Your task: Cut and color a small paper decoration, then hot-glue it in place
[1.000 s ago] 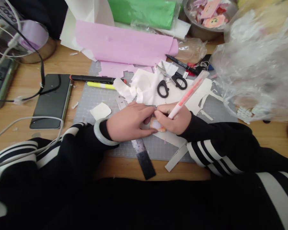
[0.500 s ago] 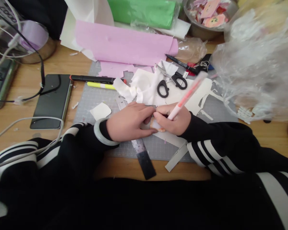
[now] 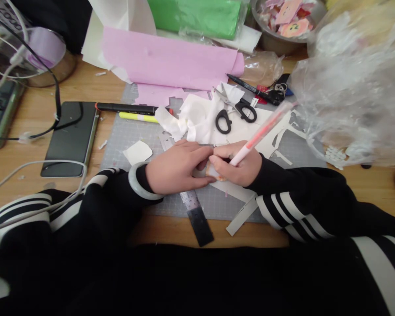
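Note:
My right hand (image 3: 238, 164) is closed around a pen (image 3: 255, 139) with a whitish-pink barrel and orange-red ink showing inside; its tip is hidden by my fingers. Between thumb and fingers my left hand (image 3: 181, 166) pinches a small white paper piece (image 3: 213, 171) with orange marks along its edge. Most of that piece lies hidden under both hands, which meet over a grey cutting mat (image 3: 171, 208). Below my left hand a metal ruler (image 3: 197, 215) with a dark end sticks out past the mat's front edge.
Black-handled scissors (image 3: 224, 121) lie on white paper scraps behind my hands. Farther back is a folded pink sheet (image 3: 171, 59). A yellow pen (image 3: 136, 116) and a phone (image 3: 70, 140) are on the left. Plastic bags (image 3: 358, 87) and a metal bowl (image 3: 270, 41) stand at the right.
The upper end of the pen has shifted slightly to the right and down, tilting a bit more. Both hands stay almost in place.

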Tool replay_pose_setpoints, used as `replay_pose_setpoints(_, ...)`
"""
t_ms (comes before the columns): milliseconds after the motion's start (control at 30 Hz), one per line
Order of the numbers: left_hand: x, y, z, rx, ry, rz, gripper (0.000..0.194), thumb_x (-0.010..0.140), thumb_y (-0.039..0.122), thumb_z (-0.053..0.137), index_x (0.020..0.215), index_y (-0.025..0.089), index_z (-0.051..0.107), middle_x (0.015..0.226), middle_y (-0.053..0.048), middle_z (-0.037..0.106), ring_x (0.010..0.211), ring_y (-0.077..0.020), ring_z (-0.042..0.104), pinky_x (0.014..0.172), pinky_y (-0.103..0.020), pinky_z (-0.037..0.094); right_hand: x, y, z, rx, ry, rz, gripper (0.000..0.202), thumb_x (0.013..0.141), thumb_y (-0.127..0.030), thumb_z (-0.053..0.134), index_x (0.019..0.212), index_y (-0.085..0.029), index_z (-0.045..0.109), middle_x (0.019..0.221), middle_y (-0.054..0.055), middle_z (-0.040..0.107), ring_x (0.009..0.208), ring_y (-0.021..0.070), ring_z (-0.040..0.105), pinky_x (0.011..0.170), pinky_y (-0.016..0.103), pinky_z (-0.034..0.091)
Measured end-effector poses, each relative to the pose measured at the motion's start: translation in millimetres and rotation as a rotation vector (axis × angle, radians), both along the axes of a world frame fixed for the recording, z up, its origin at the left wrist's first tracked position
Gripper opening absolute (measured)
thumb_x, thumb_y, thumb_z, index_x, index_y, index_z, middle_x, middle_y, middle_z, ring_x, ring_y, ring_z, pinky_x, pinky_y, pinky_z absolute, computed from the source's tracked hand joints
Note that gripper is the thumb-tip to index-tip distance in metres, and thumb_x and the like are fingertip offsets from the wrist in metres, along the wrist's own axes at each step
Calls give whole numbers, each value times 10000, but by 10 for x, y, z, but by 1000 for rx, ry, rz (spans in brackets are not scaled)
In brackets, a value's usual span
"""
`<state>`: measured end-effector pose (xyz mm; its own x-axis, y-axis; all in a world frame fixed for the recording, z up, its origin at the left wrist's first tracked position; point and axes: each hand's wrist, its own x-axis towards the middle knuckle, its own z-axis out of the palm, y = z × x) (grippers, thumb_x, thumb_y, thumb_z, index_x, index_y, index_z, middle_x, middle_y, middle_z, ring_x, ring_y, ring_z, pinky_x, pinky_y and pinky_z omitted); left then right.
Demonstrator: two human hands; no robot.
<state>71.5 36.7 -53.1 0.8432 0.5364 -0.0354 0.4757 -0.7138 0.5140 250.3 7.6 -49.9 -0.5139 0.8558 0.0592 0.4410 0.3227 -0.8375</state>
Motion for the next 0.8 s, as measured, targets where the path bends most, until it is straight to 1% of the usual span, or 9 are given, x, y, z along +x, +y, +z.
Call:
replay_pose_setpoints(67, -1, 1, 0, 2, 6, -1, 252, 804, 408, 554, 792, 175, 459, 707, 7, 521, 668, -154, 498, 693, -291, 356, -4, -2, 3, 21, -3, 10, 294, 824, -211, 429, 534, -163, 412, 498, -47, 407, 472, 56, 360, 489, 207, 289)
replay_pose_setpoints(233, -4, 7, 1, 7, 3, -2, 269, 795, 405, 563, 741, 184, 421, 688, 10, 500, 660, -154, 493, 691, -290, 356, -5, -1, -8, 15, -89, -71, 327, 775, -204, 469, 480, -176, 329, 459, -57, 332, 449, 54, 287, 475, 229, 237)
replay_pose_setpoints(400, -6, 2, -10, 15, -2, 1, 262, 801, 407, 560, 764, 181, 434, 693, 13, 504, 664, -152, 495, 699, -287, 354, 3, 1, -11, -6, -5, -37, 278, 812, -216, 433, 541, -156, 444, 490, -51, 398, 463, 53, 334, 490, 210, 280)
replay_pose_setpoints(533, -9, 2, -14, 19, 6, -2, 275, 800, 412, 556, 740, 184, 416, 683, 15, 493, 661, -150, 491, 705, -288, 355, 2, 1, -17, 10, -29, -32, 279, 791, -196, 454, 517, -155, 427, 485, -50, 384, 467, 53, 322, 488, 217, 268)
replay_pose_setpoints(633, -9, 6, -13, 19, -3, 0, 276, 799, 411, 557, 739, 184, 413, 688, 14, 496, 663, -149, 491, 702, -287, 354, 0, 0, -18, -3, -20, -62, 264, 799, -204, 450, 543, -147, 478, 481, -51, 384, 464, 57, 330, 489, 217, 271)
replay_pose_setpoints(700, -7, 6, -12, 14, -7, -1, 270, 799, 407, 559, 744, 183, 416, 691, 15, 500, 659, -147, 490, 697, -285, 351, 0, 1, -19, -9, -19, -73, 274, 805, -211, 448, 540, -147, 480, 479, -50, 387, 464, 57, 330, 490, 218, 272)
replay_pose_setpoints(800, -4, 3, -9, 13, -8, -2, 270, 795, 399, 568, 742, 182, 415, 684, 20, 495, 649, -142, 484, 687, -281, 343, 2, 1, -21, 1, -41, -53, 275, 793, -205, 454, 525, -149, 470, 477, -50, 390, 462, 57, 323, 487, 218, 267)
